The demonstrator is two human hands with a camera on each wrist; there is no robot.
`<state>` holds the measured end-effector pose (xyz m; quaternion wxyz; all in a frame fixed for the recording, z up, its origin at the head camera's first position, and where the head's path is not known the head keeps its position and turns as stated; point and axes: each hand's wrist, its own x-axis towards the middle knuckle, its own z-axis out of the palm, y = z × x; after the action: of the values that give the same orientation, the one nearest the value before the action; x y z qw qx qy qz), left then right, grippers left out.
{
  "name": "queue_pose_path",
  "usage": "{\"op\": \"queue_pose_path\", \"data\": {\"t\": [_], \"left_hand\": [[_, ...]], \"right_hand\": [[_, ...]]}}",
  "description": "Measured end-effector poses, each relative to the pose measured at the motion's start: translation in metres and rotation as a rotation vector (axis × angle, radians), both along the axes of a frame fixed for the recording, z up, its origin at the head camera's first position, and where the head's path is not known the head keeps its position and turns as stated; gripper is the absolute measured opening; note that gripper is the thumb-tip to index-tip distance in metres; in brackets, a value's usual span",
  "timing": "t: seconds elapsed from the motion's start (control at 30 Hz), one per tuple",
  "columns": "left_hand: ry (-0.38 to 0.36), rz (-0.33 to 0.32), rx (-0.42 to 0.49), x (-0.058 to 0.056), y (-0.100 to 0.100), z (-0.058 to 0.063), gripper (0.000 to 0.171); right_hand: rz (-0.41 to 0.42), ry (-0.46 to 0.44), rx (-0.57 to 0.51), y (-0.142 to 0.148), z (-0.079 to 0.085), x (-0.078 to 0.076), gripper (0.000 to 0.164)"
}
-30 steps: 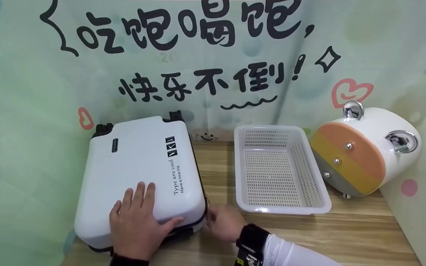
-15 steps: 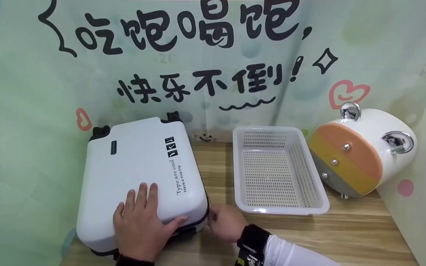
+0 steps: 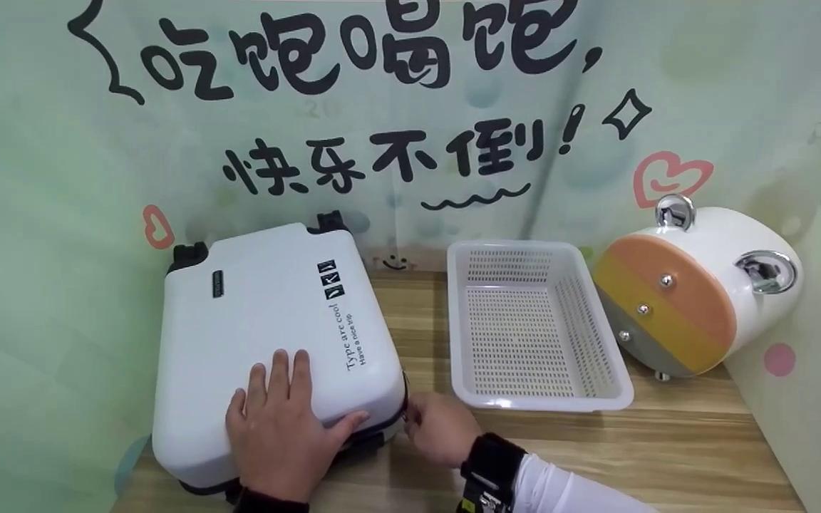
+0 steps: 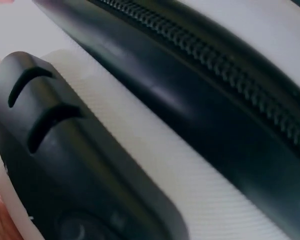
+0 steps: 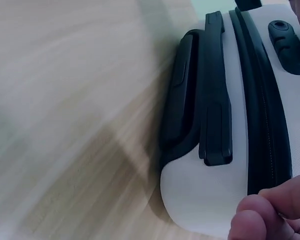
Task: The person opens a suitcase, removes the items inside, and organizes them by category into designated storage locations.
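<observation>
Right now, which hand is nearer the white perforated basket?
Right hand: just off the near left corner of the perforated basket. Left hand: farther left, on the white suitcase.

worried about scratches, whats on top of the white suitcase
The left hand rests on the white suitcase. Also visible are a black badge, black square pictures and printed lettering. The surface under that hand is covered and cannot be seen.

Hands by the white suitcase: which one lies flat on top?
The left hand, its outstretched fingers resting on the white suitcase; the right hand instead curls its fingers beside the zipped seam.
</observation>
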<state>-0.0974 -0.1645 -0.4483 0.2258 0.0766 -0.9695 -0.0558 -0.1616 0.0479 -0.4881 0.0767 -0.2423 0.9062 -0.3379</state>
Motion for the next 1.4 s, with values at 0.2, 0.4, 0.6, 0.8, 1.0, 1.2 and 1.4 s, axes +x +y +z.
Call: {"op": "queue_pose_path", "data": {"t": [0.2,0.4,0.6,0.8,1.0,1.2,1.4], "left_hand": [[0.014,-0.001,0.024,-0.003,0.006,0.002,0.118],[0.051,0.003,0.019,-0.006,0.014,0.0,0.118],[0.021,-0.009,0.009,-0.007,0.019,0.008,0.114],[-0.188,-0.033,0.109,0.011,-0.021,0.03,0.112],[-0.286,0.001,0.099,0.029,-0.067,0.026,0.126],[-0.248,-0.003,0.063,0.032,-0.062,0.021,0.124],[-0.218,0.021,0.069,0.033,-0.044,0.018,0.122]], "right_hand": [[0.016,0.035,-0.022,0.004,-0.005,-0.002,0.023],[0.02,0.093,0.011,0.001,-0.003,0.004,0.023],[0.053,0.064,-0.043,-0.013,-0.004,0.016,0.022],[0.002,0.084,-0.053,-0.011,-0.006,0.015,0.021],[0.028,0.175,-0.012,-0.009,-0.01,0.013,0.017],[0.037,0.225,0.029,-0.008,-0.006,0.008,0.015],[0.006,0.287,0.105,-0.007,-0.003,-0.001,0.017]]}}
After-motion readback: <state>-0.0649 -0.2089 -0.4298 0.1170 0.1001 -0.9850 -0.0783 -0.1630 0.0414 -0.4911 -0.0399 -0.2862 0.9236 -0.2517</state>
